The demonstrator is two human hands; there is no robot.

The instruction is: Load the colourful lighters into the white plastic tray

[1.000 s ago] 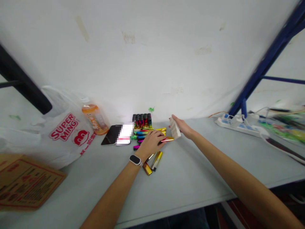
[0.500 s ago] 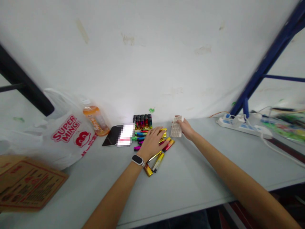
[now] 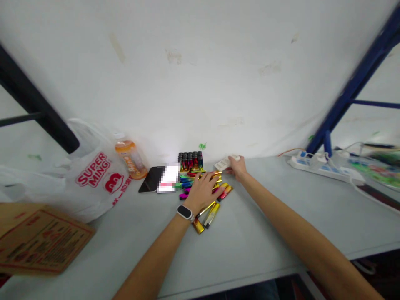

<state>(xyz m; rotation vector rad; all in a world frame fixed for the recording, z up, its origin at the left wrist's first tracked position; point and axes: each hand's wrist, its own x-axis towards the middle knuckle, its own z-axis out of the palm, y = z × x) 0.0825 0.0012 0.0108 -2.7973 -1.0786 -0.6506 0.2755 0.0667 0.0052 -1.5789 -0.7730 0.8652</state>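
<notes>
Shifted leftward and turned since the earlier frame, a white tray (image 3: 221, 163) is gripped in the right hand (image 3: 238, 167), near the wall (image 3: 215, 83). Left hand (image 3: 202, 191), palm down, lies over loose lighters (image 3: 225, 193); whether it grips any cannot be told. Beyond stand upright lighters (image 3: 190, 162).

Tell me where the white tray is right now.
In the head view, the white tray is just right of centre near the wall, held in the right hand, to the right of the upright lighters.
</notes>
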